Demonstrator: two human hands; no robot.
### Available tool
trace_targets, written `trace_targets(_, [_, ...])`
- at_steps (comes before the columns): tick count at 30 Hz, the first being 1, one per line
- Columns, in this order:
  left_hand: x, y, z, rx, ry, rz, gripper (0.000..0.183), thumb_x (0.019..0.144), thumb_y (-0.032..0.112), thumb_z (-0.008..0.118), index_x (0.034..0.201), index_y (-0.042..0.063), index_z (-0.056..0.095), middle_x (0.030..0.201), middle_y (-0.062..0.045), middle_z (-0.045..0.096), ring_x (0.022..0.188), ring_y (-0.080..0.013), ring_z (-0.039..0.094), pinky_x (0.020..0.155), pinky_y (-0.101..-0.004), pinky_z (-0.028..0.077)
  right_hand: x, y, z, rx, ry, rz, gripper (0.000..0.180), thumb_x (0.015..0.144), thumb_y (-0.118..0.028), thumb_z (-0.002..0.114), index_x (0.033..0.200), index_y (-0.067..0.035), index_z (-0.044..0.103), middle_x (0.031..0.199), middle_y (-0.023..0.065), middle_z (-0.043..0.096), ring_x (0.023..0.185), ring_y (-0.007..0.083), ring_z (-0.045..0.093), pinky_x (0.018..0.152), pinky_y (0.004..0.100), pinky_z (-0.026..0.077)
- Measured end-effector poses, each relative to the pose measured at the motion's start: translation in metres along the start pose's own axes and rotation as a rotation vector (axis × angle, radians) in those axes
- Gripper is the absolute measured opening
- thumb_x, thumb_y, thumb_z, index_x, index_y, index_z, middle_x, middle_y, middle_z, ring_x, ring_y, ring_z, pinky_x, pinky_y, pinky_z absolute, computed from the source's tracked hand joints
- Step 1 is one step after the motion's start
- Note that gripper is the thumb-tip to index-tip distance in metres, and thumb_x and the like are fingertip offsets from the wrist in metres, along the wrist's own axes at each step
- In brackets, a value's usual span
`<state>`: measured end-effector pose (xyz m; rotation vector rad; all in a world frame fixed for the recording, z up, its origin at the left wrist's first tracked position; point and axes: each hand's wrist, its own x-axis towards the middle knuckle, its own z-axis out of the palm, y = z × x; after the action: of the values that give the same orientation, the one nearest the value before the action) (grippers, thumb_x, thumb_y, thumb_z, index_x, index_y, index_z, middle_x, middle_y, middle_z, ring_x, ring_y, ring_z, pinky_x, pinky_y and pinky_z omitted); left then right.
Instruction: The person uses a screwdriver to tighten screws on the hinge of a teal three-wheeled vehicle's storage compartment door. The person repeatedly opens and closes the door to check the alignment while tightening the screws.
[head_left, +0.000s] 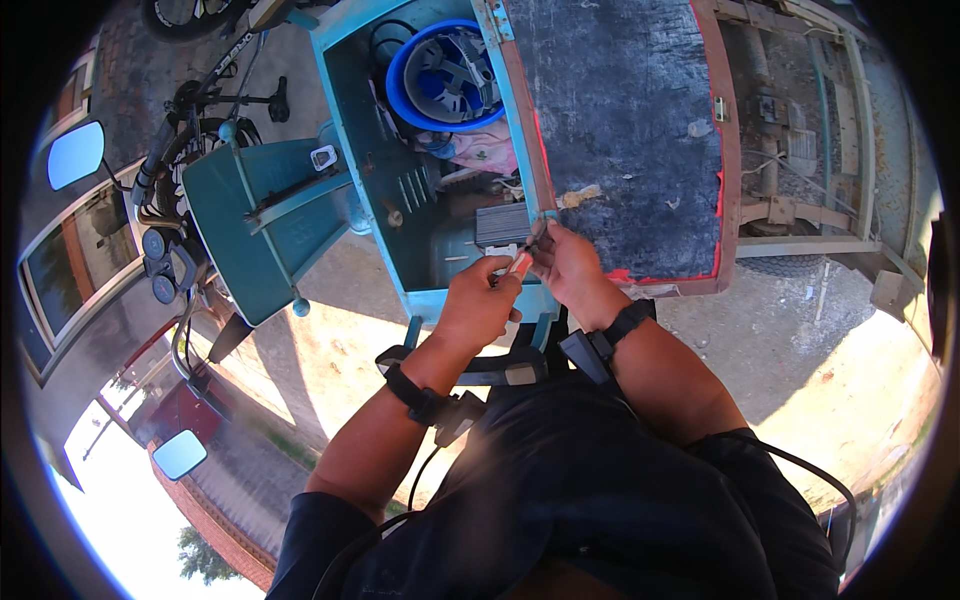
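Note:
My left hand (480, 300) grips a small red-and-white object (519, 262), whose kind I cannot make out. Its tip meets the fingers of my right hand (574, 262). Thumb and fingers of that right hand pinch a small dark piece (535, 238), partly hidden, at the near right rim of an open teal metal box (416, 304). A black-faced lid (622, 120) with a reddish-brown frame lies hinged open to the right. Inside the box, a finned grey metal unit (502, 223) is just beyond my hands.
An upturned blue hard hat (397, 82) and a pink cloth (487, 150) occupy the box's far end. Left are a teal seat-like metal panel (225, 225), motor-vehicle handlebars with gauges (163, 262) and a bicycle (232, 67). A metal vehicle frame (806, 246) extends right.

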<state>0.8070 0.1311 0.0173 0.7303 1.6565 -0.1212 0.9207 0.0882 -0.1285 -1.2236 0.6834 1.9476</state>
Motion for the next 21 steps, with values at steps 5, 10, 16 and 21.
trace_targets(5, [0.007, 0.0, 0.0, 0.413, 0.078, 0.214, 0.038, 0.09, 0.024, 0.062, 0.12, 0.001, 0.06, 0.08, -0.01, 0.066, 0.067, -0.0154, 0.067, 0.053, -0.0296, 0.049, -0.007, 0.005, 0.016, 0.01, 0.084, -0.032, 0.025, 0.103, -0.029, 0.04, 0.103, -0.01, 0.057, 0.082, 0.0061, 0.062, 0.067, 0.0191, 0.061, 0.057, 0.035, 0.05])
trace_targets(10, [0.009, 0.0, 0.009, 0.714, 0.189, 0.481, 0.034, 0.089, 0.023, 0.062, 0.118, 0.005, 0.062, 0.078, -0.01, 0.066, 0.068, -0.0157, 0.066, 0.059, -0.0312, 0.05, 0.001, 0.008, 0.02, 0.097, 0.124, -0.06, 0.024, 0.103, -0.026, 0.038, 0.103, -0.007, 0.054, 0.08, 0.0077, 0.058, 0.063, 0.0202, 0.058, 0.053, 0.0347, 0.048])
trace_targets(16, [-0.005, 0.016, 0.016, -0.388, -0.013, -0.166, 0.038, 0.091, 0.023, 0.062, 0.119, -0.003, 0.06, 0.087, -0.006, 0.068, 0.07, -0.0129, 0.062, 0.056, -0.0261, 0.046, 0.003, 0.006, 0.024, 0.198, 0.119, -0.074, 0.025, 0.102, -0.023, 0.039, 0.099, -0.002, 0.051, 0.076, 0.0084, 0.053, 0.063, 0.0242, 0.058, 0.055, 0.0375, 0.048])
trace_targets(21, [-0.002, 0.014, 0.016, 0.498, 0.118, 0.298, 0.038, 0.087, 0.019, 0.064, 0.12, 0.002, 0.06, 0.096, -0.018, 0.067, 0.077, -0.0317, 0.066, 0.062, -0.0387, 0.051, -0.01, 0.0, 0.035, 0.337, 0.112, -0.018, 0.024, 0.101, -0.022, 0.039, 0.099, -0.001, 0.051, 0.075, 0.008, 0.05, 0.065, 0.0267, 0.058, 0.059, 0.0386, 0.05])
